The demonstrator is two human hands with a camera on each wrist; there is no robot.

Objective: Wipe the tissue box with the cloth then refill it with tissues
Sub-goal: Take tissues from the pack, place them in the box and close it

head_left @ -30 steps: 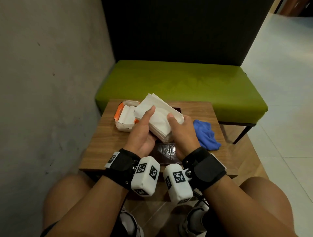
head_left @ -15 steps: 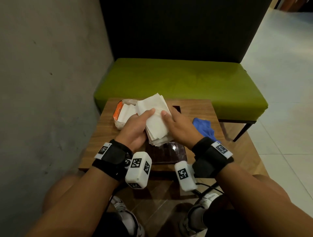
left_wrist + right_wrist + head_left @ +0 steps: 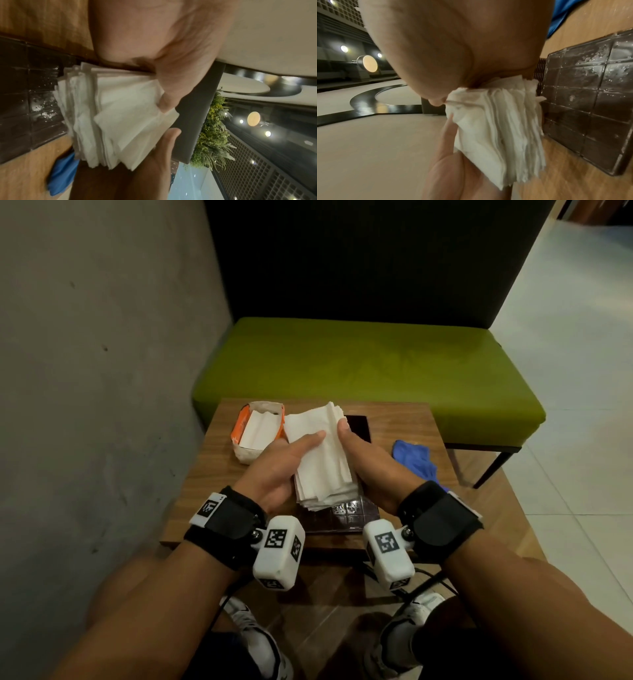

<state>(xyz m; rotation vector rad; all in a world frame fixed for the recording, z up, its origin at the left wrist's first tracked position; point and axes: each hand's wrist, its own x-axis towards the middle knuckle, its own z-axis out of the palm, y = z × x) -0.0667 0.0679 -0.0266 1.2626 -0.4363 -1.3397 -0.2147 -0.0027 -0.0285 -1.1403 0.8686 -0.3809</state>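
White tissues [image 3: 322, 453], a thick stack of them, are being held between both hands just above the dark brown tissue box [image 3: 337, 513]. The left hand [image 3: 277, 470] is gripping the stack's left side, thumb lying across the top sheet and fingers tucked underneath; the left wrist view is showing the thumb pressing down on the top sheet. The right hand [image 3: 370, 463] is clasping the stack's right side, its thumb [image 3: 342, 428] resting on the upper edge, the fingers hidden beneath. The near ends of the sheets are fanning out unevenly and hanging over the box's tiled, quilted-looking top, which is showing pale scuffed patches. The box is lying flat on the wooden surface [image 3: 404, 422], its near end sticking out below the stack and a bit of its far end peeking out beyond the right thumb. Whether the tissues are touching the box I cannot tell.

To the left of the stack, an opened orange and white tissue pack [image 3: 257, 433] is sitting on the surface with more white sheets inside. To the right of the right hand, the blue cloth [image 3: 414, 458] is lying crumpled on the surface, apart from the box. Beyond the surface a green cushioned bench [image 3: 370, 364] is standing against a dark backrest panel, with a grey wall [image 3: 102, 354] on the left.
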